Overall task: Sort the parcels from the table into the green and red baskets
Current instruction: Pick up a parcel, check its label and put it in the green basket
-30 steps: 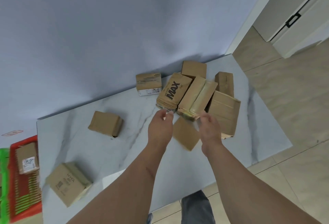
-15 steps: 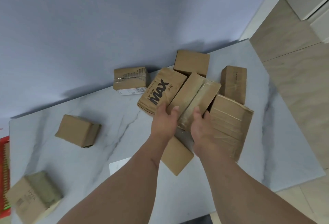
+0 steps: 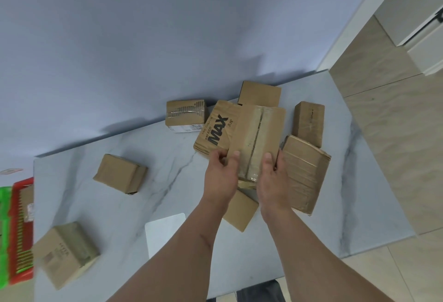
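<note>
Parcel [image 3: 257, 138], taped, long: gripped at its near end by left hand [image 3: 221, 177] and right hand [image 3: 273, 179], fingers curled around both edges, thumbs on top.

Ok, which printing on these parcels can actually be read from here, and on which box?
"BAY ECO MAX" on the printed box, plus small characters too blurred to read.
White label on the taped box: too small.
Print on the near-left box: blurred.
Taped parcel gripped by left hand and right hand: no text.
</note>
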